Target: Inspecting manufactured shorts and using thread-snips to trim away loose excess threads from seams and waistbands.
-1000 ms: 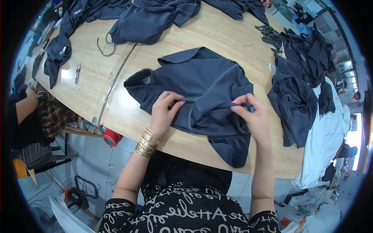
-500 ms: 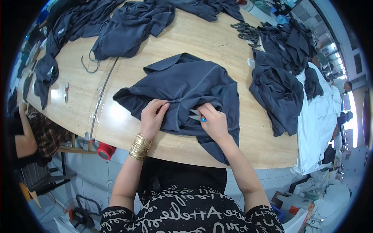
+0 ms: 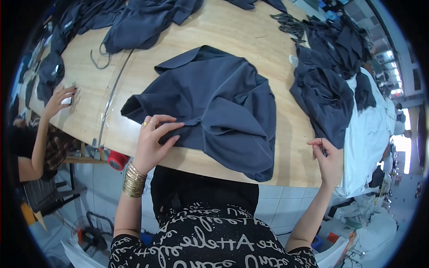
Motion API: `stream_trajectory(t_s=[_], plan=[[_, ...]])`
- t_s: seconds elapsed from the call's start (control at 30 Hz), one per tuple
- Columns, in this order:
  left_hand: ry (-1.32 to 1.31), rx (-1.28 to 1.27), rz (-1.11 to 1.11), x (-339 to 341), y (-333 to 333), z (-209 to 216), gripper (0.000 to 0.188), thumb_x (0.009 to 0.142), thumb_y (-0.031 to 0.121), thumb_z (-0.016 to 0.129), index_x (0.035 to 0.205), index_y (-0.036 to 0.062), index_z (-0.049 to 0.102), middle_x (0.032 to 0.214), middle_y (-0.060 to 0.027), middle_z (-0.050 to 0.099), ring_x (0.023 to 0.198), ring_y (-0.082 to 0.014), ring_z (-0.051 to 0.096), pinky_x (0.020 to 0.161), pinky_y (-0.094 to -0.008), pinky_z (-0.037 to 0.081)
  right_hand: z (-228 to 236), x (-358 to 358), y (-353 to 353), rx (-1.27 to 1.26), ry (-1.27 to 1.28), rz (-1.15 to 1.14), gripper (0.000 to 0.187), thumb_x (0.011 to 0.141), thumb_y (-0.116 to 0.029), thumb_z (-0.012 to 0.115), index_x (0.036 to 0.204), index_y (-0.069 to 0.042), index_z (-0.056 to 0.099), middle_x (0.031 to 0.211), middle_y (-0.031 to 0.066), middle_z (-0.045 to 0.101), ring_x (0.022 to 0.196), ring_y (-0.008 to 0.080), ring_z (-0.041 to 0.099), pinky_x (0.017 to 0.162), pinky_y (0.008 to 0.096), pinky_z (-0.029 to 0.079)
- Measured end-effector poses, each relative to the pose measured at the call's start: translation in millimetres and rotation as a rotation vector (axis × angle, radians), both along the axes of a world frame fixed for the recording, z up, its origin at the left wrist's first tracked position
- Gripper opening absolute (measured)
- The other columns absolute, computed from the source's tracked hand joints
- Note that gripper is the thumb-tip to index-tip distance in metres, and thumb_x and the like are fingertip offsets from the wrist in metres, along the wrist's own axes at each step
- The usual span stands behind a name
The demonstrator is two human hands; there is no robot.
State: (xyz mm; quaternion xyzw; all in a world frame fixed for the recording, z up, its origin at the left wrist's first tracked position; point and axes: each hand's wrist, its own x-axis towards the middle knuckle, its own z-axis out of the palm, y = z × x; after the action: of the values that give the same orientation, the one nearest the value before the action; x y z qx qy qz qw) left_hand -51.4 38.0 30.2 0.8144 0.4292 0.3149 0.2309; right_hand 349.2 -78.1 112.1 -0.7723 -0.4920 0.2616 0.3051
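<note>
A dark navy garment (image 3: 201, 98) lies in a loose heap on the wooden table in front of me, with a pale-stitched seam running across it. My left hand (image 3: 154, 138), wearing rings and a stack of gold bangles, rests at its near left edge. The thumb and fingertips touch the cloth and stand apart. Off to the right, my right hand (image 3: 326, 161) is over the table's near edge, beside another navy garment (image 3: 326, 94). Its fingers are curled together around a thin dark thing that I cannot make out. No scissor blades show there.
More navy garments (image 3: 143, 27) lie along the far side. White cloth (image 3: 368, 134) hangs over the right edge. A seam splits the tabletop (image 3: 117, 96). At left, a co-worker's hand (image 3: 58, 100) is on the table by a small pale object. A red round object (image 3: 117, 160) sits below the edge.
My right hand, which had small scissors at the cloth, has moved away to the right. My left hand has shifted left and loosened its pinch. A co-worker's hand has reached onto the table.
</note>
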Motion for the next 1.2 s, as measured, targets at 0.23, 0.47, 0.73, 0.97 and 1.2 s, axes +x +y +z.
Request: stream_trajectory(t_s=[0.23, 0.47, 0.73, 0.97, 1.2], plan=[[-0.371, -0.213, 0.091, 37.1, 13.0, -10.5, 0.019, 0.079, -0.001, 0.063, 0.097, 0.0047, 0.066, 0.088, -0.0072, 0.060, 0.074, -0.0173, 0.058, 0.066, -0.0264, 0.048, -15.8, -154.4, 72.7, 0.312, 0.138, 0.448, 0.014, 0.081, -0.002, 0.063, 0.095, -0.003, 0.063, 0.086, 0.0071, 0.064, 0.072, 0.0140, 0.060, 0.064, 0.0251, 0.048], [-0.208, -0.164, 0.121, 53.6, 5.1, -54.3, 0.028, 0.073, 0.009, 0.072, 0.100, 0.0065, 0.062, 0.090, -0.0068, 0.057, 0.077, -0.0203, 0.056, 0.068, -0.0304, 0.049, -116.9, -177.1, 83.9, 0.192, -0.240, 0.358, 0.017, 0.076, -0.011, 0.071, 0.086, -0.005, 0.059, 0.077, 0.0055, 0.064, 0.066, 0.0223, 0.062, 0.059, 0.0294, 0.048], [-0.242, -0.304, 0.165, 58.5, 13.1, -44.6, 0.017, 0.076, 0.011, 0.071, 0.092, 0.0072, 0.065, 0.091, -0.0071, 0.057, 0.077, -0.0208, 0.057, 0.069, -0.0311, 0.048, -136.7, -180.6, 75.5, 0.368, -0.282, 0.313, 0.020, 0.071, -0.006, 0.071, 0.087, -0.007, 0.059, 0.076, 0.0047, 0.063, 0.063, 0.0199, 0.062, 0.055, 0.0282, 0.048], [-0.170, -0.258, 0.165, 59.6, 14.1, -49.5, 0.011, 0.078, 0.010, 0.068, 0.087, 0.0059, 0.063, 0.083, -0.0054, 0.057, 0.071, -0.0204, 0.056, 0.065, -0.0311, 0.047, -133.8, -179.0, 75.6, 0.361, -0.272, 0.334, 0.023, 0.069, -0.004, 0.071, 0.089, -0.007, 0.059, 0.079, 0.0046, 0.063, 0.064, 0.0196, 0.063, 0.057, 0.0269, 0.049], [-0.242, -0.399, 0.115, 49.1, 22.2, -46.8, 0.010, 0.084, 0.009, 0.064, 0.089, 0.0015, 0.060, 0.080, -0.0044, 0.060, 0.065, -0.0128, 0.054, 0.064, -0.0254, 0.045, -91.9, -177.2, 84.0, -0.007, -0.150, 0.458, 0.026, 0.082, -0.025, 0.065, 0.098, -0.006, 0.058, 0.082, 0.0089, 0.063, 0.072, 0.0259, 0.063, 0.062, 0.0337, 0.049]])
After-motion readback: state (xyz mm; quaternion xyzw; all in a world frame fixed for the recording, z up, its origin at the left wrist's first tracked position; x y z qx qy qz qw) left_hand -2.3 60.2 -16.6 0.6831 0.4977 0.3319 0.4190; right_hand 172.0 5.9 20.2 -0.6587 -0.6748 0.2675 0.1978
